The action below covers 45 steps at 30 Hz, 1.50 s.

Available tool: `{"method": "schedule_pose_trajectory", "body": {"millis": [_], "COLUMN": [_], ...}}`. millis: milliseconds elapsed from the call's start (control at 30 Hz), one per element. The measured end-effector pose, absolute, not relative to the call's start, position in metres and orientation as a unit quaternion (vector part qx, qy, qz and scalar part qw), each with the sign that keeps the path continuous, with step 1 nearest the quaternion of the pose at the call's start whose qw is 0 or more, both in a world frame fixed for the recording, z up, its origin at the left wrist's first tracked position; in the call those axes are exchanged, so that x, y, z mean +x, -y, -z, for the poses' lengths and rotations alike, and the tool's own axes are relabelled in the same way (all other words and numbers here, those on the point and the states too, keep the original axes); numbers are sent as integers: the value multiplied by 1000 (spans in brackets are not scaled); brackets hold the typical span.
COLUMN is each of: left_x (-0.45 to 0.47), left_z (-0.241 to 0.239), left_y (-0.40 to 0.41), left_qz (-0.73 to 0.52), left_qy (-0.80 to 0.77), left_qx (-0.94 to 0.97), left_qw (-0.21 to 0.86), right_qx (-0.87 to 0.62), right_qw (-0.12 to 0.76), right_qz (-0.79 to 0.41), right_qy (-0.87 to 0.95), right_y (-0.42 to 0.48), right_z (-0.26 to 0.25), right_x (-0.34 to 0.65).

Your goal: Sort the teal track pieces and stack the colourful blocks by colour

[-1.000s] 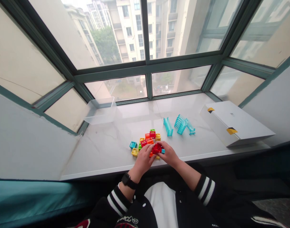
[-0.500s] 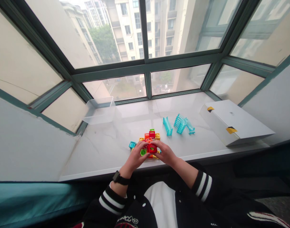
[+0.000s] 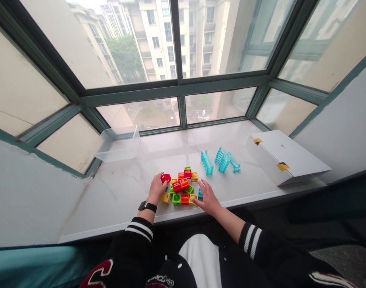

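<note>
A cluster of small coloured plastic blocks [image 3: 183, 187], red, orange, yellow, green and blue, lies on the marble window sill [image 3: 135, 180]. My left hand [image 3: 156, 189] is at the cluster's left edge, its fingers pinched on a red block [image 3: 165, 178]. On the right side of the cluster rests my right hand [image 3: 207, 197], fingers spread over the sill and touching a blue block [image 3: 200, 194]. A black watch sits on my left wrist.
Translucent teal track pieces [image 3: 220, 160] stand behind the blocks to the right. A white cardboard box [image 3: 285, 158] lies at the far right. An empty clear plastic tub [image 3: 118, 143] sits at the back left against the window frame.
My hands, earlier together on a red block over the cluster, have parted. The left hand has carried the red block to the left. The right hand has opened beside the cluster.
</note>
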<state>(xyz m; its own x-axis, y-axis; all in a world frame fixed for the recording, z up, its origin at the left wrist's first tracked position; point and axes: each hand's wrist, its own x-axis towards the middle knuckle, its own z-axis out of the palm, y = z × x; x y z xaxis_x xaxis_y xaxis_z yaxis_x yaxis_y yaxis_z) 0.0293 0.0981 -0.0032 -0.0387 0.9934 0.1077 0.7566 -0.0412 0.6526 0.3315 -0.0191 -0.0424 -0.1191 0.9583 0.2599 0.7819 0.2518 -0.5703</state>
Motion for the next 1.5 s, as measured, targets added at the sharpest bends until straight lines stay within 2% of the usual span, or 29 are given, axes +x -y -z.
{"method": "schedule_pose_trajectory", "body": {"millis": [233,333,533,833,1033,1267,1500], "left_x": [46,46,42,14,-15,-9,24], "left_z": [20,22,25,17,6,5,1], "left_y": [-84,-76,-69,-68,-27,30,45], "left_qz": [-280,-288,-276,-292,-326,-306,-284], "left_qy": [-660,-654,-657,-669,-667,-631,-600], "left_qx": [659,670,691,674,667,713,747], "left_qw": [227,201,118,112,59,-9,-26], "right_qx": [-598,-584,-546,-516,-522,-504,-453], "right_qw": [318,349,356,338,342,363,397], "right_qz": [-128,-148,-195,-225,-235,-290,-360], "right_qy": [724,718,733,754,745,728,712], "right_y": [-15,-32,-40,-48,-48,-48,-44], "right_z": [54,55,48,44,47,40,37], "right_x": [315,309,294,269,227,179,197]}}
